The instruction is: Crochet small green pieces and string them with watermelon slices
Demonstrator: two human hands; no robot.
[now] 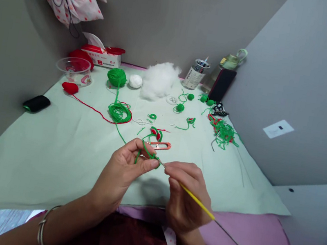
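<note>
My left hand point(127, 168) pinches a small piece of green crochet point(156, 160), with green yarn looped over its index finger. A strand runs back from there to loose green coils point(120, 112) and a green yarn ball point(117, 77). My right hand point(186, 192) grips a crochet hook with a yellow handle point(197, 201); the hook's metal tip meets the green piece. Just beyond my fingers lie an orange stitch holder or pin point(162, 146) and small red, white and green crocheted pieces point(156, 134).
White stuffing point(160, 80), a clear tub point(74, 71), a tissue box point(107, 57), a pen cup point(195, 75), a bottle and a phone point(222, 85) line the back. Yarn scraps point(225, 133) lie right; a black object point(36, 103) and red yarn point(70, 88) are left.
</note>
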